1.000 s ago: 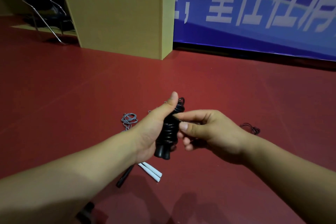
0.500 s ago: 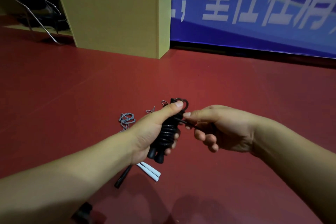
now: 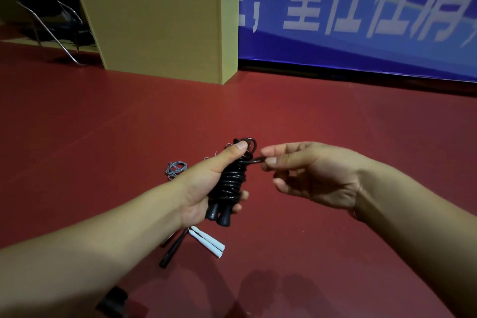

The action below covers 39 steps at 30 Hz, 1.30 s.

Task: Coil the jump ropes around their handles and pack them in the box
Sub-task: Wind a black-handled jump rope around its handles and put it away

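Head view: the left hand (image 3: 206, 183) grips the black jump rope (image 3: 232, 181) held above the red floor (image 3: 309, 124), near the middle of the frame. Its fingers curl round the 2 black handles (image 3: 219, 213), which lie side by side and point down toward 7 o'clock, while the thumb presses along the top of the bundle. The black cord is coiled in tight turns around both handles, and small loops of it stand up at the top end, at 12 o'clock from the thumb.

The right hand (image 3: 307, 175) sits at 3 o'clock from the bundle. Its thumb and forefinger pinch the free end of the black cord (image 3: 255, 161), which runs out sideways from the upper coils; the other fingers hang loosely curled below.

On the floor at 6 o'clock from the left hand lie 2 white handles (image 3: 209, 241), touching each other, and just beside them at 8 o'clock a slim black handle (image 3: 173, 250). A grey cord (image 3: 176, 168) lies in a small tangle at 9 o'clock from the bundle.

At 11 o'clock, well apart from the hands, a tan wooden box (image 3: 160, 33) stands on the floor. A folding chair (image 3: 46, 15) stands at its 9 o'clock side. A blue banner (image 3: 361, 54) with large white characters fills the wall from 12 to 2 o'clock. A dark object (image 3: 113, 302) shows at the bottom edge, too cut off to tell what it is.
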### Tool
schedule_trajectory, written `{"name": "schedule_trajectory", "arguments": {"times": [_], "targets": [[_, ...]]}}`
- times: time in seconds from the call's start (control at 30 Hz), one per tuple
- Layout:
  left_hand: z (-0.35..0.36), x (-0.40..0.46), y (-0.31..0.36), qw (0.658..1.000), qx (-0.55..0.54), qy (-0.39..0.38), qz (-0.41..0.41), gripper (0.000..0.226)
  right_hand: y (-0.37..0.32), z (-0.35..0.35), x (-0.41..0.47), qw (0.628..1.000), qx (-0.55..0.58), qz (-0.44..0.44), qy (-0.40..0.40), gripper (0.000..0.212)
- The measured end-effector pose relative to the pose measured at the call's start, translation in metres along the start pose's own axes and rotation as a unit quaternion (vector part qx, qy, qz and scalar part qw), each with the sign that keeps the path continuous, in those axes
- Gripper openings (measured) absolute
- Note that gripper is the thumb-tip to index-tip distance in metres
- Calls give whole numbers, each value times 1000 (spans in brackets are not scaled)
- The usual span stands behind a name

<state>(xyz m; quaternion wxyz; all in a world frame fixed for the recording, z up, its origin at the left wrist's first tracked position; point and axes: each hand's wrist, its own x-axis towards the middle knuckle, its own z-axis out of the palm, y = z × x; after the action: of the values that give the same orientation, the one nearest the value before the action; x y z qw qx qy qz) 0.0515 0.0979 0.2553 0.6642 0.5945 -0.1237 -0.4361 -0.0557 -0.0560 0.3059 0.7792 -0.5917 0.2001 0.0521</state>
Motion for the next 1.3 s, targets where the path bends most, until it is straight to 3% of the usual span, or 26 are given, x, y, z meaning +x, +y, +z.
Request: {"name": "schedule_trajectory", "arguments": {"times": [0.23, 0.3, 0.33, 0.4, 0.5, 0.63, 0.8, 0.97, 1.03, 1.13, 1.3], "targets": [[3, -1, 3, 999, -23, 31, 10, 57, 4, 0, 1, 998, -37, -41, 33, 18], [2, 0, 2, 1000, -22, 19, 11, 55, 6, -2, 0, 995, -80, -53, 34, 5], [1, 0, 2, 1000, -22, 7, 11, 55, 7, -4, 0, 990, -120, -71, 36, 9], [-3, -1, 1, 999, -28, -17, 2, 53, 9, -5, -1, 962, -236, -128, 50, 16], [-6, -2, 1, 997, -42, -55, -44, 49, 9, -7, -2, 905, -362, -213, 69, 7], [-5, -3, 4, 992, -36, -84, -85, 42, 11, -5, 3, 902, -346, -251, 67, 13], [5, -5, 0, 996, 56, -45, -49, 57, 11, 3, 8, 908, -286, -287, 103, 39], [5, -5, 1, 999, 25, -45, 17, 45, 15, 4, 11, 838, -394, -332, 181, 41], [4, -7, 1, 998, 23, -47, 38, 42, 13, 3, 9, 824, -425, -307, 216, 44], [4, -9, 0, 995, 35, -46, 77, 55, 11, 2, 7, 869, -390, -222, 208, 42], [6, -10, 2, 992, 36, -40, 112, 60, 13, 6, 5, 968, -161, -162, 103, 22]]}}
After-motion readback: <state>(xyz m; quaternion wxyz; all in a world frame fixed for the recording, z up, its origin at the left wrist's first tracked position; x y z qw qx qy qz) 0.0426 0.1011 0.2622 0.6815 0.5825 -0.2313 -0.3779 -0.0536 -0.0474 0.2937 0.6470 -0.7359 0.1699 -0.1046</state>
